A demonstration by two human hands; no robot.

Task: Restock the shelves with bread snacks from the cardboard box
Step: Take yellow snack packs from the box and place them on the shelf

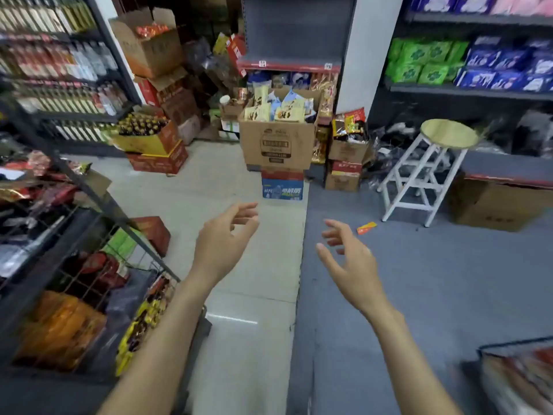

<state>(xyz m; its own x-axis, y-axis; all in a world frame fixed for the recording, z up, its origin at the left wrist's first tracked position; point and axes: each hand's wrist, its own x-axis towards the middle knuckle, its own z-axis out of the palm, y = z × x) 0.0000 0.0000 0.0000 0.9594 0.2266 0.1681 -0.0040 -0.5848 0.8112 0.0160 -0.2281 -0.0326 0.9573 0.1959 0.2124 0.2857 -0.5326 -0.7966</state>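
Observation:
An open cardboard box (pixel 278 145) stands ahead in the aisle on top of a blue-and-red carton (pixel 282 187). Cream and pale-blue bread snack packs (pixel 278 107) stick out of its top. Behind it a dark shelf unit (pixel 288 65) has a bare upper level and a few packs on the level below. My left hand (pixel 227 235) and my right hand (pixel 348 259) reach forward over the floor, well short of the box. Both hold nothing, with their fingers spread and slightly curled.
A white stool with a round wooden seat (pixel 449 134) stands to the right of the box. Cartons (pixel 344 166) and stacked boxes (pixel 155 145) flank it. A wire snack rack (pixel 74 250) fills the left side, and shelves of packaged goods (pixel 478 64) line the right.

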